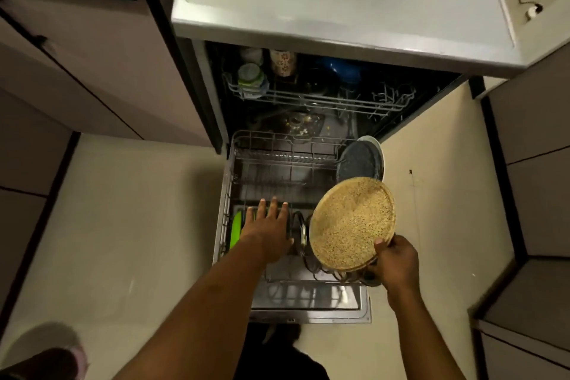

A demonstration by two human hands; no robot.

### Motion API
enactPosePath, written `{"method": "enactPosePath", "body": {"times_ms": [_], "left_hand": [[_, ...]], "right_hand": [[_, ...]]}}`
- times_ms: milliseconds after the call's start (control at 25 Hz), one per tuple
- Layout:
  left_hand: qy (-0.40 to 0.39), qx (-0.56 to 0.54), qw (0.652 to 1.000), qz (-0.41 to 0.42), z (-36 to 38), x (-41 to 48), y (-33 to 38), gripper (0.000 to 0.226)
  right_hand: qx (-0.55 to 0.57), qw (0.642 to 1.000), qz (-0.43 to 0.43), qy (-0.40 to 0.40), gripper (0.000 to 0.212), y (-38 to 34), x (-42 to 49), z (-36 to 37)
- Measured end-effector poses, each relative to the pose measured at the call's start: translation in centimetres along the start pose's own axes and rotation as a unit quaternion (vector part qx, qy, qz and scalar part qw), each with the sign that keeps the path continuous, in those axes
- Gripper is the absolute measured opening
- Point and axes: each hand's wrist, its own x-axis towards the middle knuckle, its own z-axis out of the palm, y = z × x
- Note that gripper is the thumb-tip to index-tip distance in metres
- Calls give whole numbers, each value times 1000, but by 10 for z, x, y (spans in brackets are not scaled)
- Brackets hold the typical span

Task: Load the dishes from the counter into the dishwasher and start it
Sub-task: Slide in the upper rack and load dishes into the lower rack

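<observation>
My left forearm (216, 296) and my right forearm (425, 327) are bare along all the length that shows. My left hand (268, 225) and my right hand (396, 262) are bare too. The nails on the fingers (273, 208) of the left one are cut short. Lower down I wear a dark, almost black garment (277, 362); its kind I cannot tell.

No word, brand, label or number could be read. The cup (283, 62) in the upper rack (311, 99), well beyond the left hand (268, 227), carried only a blurred flower-like pattern. The speckled plate (351, 222) gripped by the right hand (396, 259) showed specks, no lettering.
</observation>
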Motion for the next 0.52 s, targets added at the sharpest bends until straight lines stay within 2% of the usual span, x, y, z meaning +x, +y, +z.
{"method": "enactPosePath", "body": {"times_ms": [240, 520], "left_hand": [[-36, 44, 998, 11, 22, 140, 14, 73], [-23, 44, 998, 43, 68, 265, 23, 82]], "right_hand": [[-97, 990, -90, 40, 18, -22, 113, 41], [-193, 953, -189, 134, 20, -8, 196, 87]]}}
